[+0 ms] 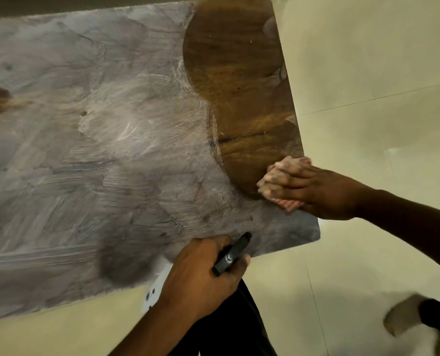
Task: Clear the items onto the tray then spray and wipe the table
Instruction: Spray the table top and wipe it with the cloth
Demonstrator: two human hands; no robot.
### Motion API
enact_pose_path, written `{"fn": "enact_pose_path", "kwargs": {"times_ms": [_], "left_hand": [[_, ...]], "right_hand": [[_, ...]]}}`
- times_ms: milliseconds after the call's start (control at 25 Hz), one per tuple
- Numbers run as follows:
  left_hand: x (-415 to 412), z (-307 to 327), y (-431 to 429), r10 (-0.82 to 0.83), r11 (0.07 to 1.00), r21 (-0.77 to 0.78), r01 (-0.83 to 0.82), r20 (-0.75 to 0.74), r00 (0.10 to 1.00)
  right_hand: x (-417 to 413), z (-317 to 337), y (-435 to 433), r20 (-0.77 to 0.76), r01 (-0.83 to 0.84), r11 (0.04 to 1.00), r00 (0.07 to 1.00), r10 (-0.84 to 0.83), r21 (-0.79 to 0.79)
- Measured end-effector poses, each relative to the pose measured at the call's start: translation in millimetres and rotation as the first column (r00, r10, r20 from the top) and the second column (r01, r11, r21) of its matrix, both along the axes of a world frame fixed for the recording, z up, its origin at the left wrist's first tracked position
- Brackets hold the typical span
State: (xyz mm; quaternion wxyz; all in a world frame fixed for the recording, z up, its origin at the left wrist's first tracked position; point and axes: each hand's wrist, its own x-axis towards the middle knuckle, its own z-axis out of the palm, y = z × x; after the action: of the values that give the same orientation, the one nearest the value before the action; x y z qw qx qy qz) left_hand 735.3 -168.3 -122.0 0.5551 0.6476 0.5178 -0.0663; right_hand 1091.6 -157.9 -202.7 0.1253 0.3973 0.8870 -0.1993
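Note:
A wooden table (85,150) fills the left and middle of the head view, most of it coated in a grey-white smeared film. A dark brown wiped patch (239,86) runs along its right side. My right hand (316,191) presses a soiled pink cloth (278,181) onto the table at the lower end of that patch, near the right edge. My left hand (203,273) sits at the near edge and grips a black trigger or nozzle (231,254) of what looks like a spray bottle. The bottle's body is hidden under the hand.
Cream tiled floor (367,86) lies to the right of and below the table. My dark trousers (226,330) show below the left arm, and a foot in a grey slipper (406,317) is at the lower right. No tray or other items are in view.

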Motion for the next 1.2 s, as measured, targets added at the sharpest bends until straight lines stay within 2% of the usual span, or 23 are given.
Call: {"fn": "enact_pose_path", "kwargs": {"times_ms": [80,160,200,240,280,360,440,480,520,560,640,680,720,760,800,880,920,960,1000,1040,1080,1160,1200], "left_hand": [[-3.3,1.8,-12.7,-0.033,0.999,0.018,0.033,0.014,0.999],[-4.7,-0.6,-19.8,-0.022,1.000,0.013,0.022,0.014,1.000],[-5.7,-2.5,-21.2,-0.003,1.000,0.008,0.003,0.017,1.000],[-6.4,-3.8,-22.1,0.017,1.000,0.008,-0.017,0.028,0.999],[-6.9,-5.4,-22.0,0.037,0.999,0.011,-0.038,0.046,0.998],[-9.1,-9.4,-18.6,0.045,0.998,0.040,-0.048,0.058,0.997],[-8.9,-11.9,-14.7,0.006,0.998,0.062,-0.009,0.048,0.999],[-7.9,-13.0,-13.3,-0.011,0.998,0.065,0.008,0.049,0.999],[-7.0,-14.3,-12.1,-0.023,0.997,0.077,0.019,0.049,0.999],[-6.7,-15.7,-11.4,-0.033,0.995,0.096,0.029,0.047,0.998],[-6.4,-18.5,-12.0,-0.034,0.994,0.110,0.029,0.045,0.998],[-6.3,-19.9,-13.6,-0.030,0.994,0.110,0.025,0.042,0.999],[-5.7,-20.9,-15.4,-0.029,0.993,0.115,0.025,0.039,0.999],[-5.4,-21.3,-17.3,-0.028,0.992,0.125,0.023,0.039,0.999],[-5.2,-21.6,-18.4,-0.027,0.991,0.134,0.021,0.043,0.999],[-8.1,-23.4,-18.9,-0.033,0.991,0.132,0.027,0.041,0.999],[-11.3,-23.8,-19.5,-0.038,0.992,0.118,0.033,0.040,0.998],[-14.7,-23.7,-20.5,-0.039,0.995,0.098,0.034,0.046,0.998],[-18.1,-22.7,-21.5,-0.034,0.996,0.081,0.029,0.054,0.998],[-21.6,-21.6,-21.6,-0.027,0.997,0.071,0.023,0.055,0.998],[-25.0,-20.7,-21.2,-0.022,0.998,0.063,0.019,0.050,0.998],[-30.6,-21.3,-19.0,-0.005,0.999,0.040,0.003,0.038,0.999],[-33.6,-22.5,-17.8,0.013,0.999,0.033,-0.014,0.037,0.999]], "right_hand": [[7.8,-5.2,-9.3,-0.084,0.367,0.928,0.929,-0.361,0.071],[-32.0,-15.9,1.4,-0.155,0.757,0.649,0.652,-0.742,0.076],[-61.9,-20.5,7.6,-0.171,0.846,0.528,0.532,-0.829,0.069],[-87.4,-24.6,5.5,-0.173,0.863,0.500,0.504,-0.846,0.068],[-104.6,-29.6,-6.1,-0.159,0.809,0.583,0.587,-0.794,0.073],[-108.0,-35.0,-50.5,-0.111,0.503,0.862,0.862,-0.494,0.065],[-73.7,-30.4,-90.5,-0.085,0.276,0.957,0.959,-0.269,0.084],[-55.5,-27.7,-104.8,-0.084,0.315,0.945,0.948,-0.308,0.090],[-42.3,-25.6,-115.3,-0.097,0.443,0.892,0.895,-0.435,0.093],[-37.9,-23.8,-122.7,-0.118,0.618,0.781,0.785,-0.608,0.093],[-60.4,-26.3,-120.4,-0.181,0.916,0.398,0.398,-0.899,0.039],[-82.7,-28.7,-112.1,-0.213,0.968,0.248,0.248,-0.945,0.031],[-105.7,-30.9,-103.9,-0.233,0.984,0.172,0.180,-0.956,0.052],[-123.4,-33.8,-101.1,-0.249,0.978,0.191,0.206,-0.946,0.086],[-134.8,-37.5,-107.0,-0.245,0.945,0.310,0.326,-0.913,0.103],[-138.7,-40.2,-139.4,-0.191,0.713,0.692,0.700,-0.689,0.113],[-129.4,-37.3,-160.1,-0.173,0.559,0.824,0.824,-0.539,0.092],[-117.7,-30.7,-177.5,-0.172,0.457,0.887,0.881,-0.441,0.070],[-105.4,-25.3,-189.8,-0.186,0.453,0.890,0.880,-0.436,0.057],[-95.1,-22.3,-195.3,-0.206,0.534,0.843,0.833,-0.514,0.055],[-89.2,-20.4,-194.5,-0.228,0.662,0.747,0.739,-0.635,0.066],[-102.6,-21.6,-173.1,-0.241,0.921,0.382,0.388,-0.890,0.072],[-125.5,-23.8,-154.9,-0.223,0.977,0.200,0.212,-0.952,0.077]]}}
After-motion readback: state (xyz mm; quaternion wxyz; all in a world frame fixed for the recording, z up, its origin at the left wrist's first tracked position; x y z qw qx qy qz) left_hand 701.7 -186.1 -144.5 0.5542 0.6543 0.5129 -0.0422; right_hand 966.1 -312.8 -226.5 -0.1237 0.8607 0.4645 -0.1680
